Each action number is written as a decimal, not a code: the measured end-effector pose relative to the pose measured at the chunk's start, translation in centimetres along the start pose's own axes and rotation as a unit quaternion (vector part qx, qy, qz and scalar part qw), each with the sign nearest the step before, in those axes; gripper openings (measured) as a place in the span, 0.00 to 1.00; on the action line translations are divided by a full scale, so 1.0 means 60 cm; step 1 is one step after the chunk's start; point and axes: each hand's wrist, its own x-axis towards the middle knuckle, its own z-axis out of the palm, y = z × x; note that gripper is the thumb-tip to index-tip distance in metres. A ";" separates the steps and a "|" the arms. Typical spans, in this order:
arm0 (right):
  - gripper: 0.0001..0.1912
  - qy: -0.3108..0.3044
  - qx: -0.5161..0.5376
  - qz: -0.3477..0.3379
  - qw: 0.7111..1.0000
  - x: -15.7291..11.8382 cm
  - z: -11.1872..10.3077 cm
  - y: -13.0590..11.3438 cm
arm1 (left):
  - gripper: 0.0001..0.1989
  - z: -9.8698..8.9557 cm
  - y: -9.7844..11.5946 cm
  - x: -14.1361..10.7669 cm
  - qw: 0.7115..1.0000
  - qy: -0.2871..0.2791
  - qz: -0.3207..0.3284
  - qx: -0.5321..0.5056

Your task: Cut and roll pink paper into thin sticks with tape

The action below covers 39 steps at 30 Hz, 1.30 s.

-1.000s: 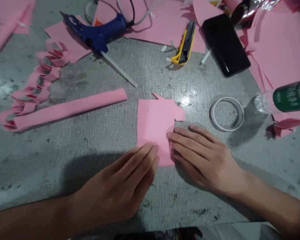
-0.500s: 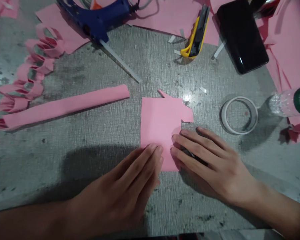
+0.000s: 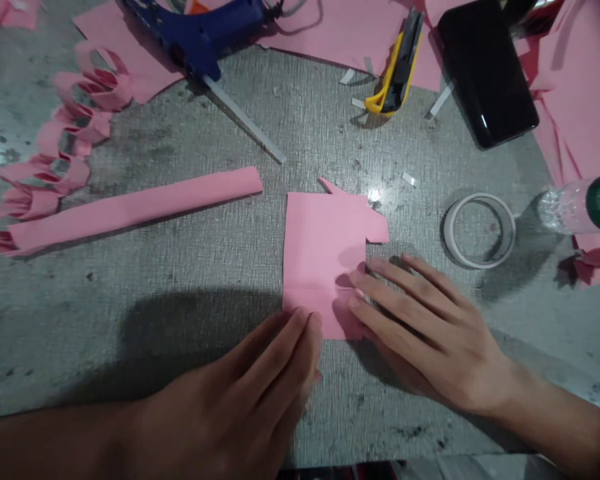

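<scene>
A square piece of pink paper (image 3: 325, 233) lies on the table with a crease across its lower part. My left hand (image 3: 260, 373) has its fingers pressed together at the paper's lower left edge, closed on it; the thumb is mostly hidden. Resting at the right edge is my right hand (image 3: 425, 327), fingers stretched out and apart, the tips touching the paper. From behind the sheet, a pink scrap (image 3: 379, 225) sticks out at the upper right.
Left lies a pink paper chain (image 3: 75, 143) with a long folded strip (image 3: 140, 207). Beyond are a blue glue gun (image 3: 200, 37) with a glue stick (image 3: 245, 120), a yellow cutter (image 3: 395, 67) and a black phone (image 3: 487, 73). A tape roll (image 3: 447, 233) and a bottle (image 3: 570, 203) stand right.
My left fingers have slid down toward the paper's bottom edge, so the crease now shows. My right hand has shifted slightly to the right.
</scene>
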 end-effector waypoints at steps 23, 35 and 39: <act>0.09 0.018 0.003 -0.064 0.998 -0.010 -0.007 -0.033 | 0.14 -0.011 0.007 -0.029 0.987 0.009 -0.158 -0.033; 0.15 0.089 0.020 -0.008 0.996 0.014 0.006 -0.023 | 0.08 -0.008 -0.023 0.019 0.988 -0.004 -0.155 -0.026; 0.19 0.064 0.023 0.032 0.997 0.020 0.014 -0.012 | 0.15 0.009 -0.037 0.032 0.978 -0.009 -0.197 -0.074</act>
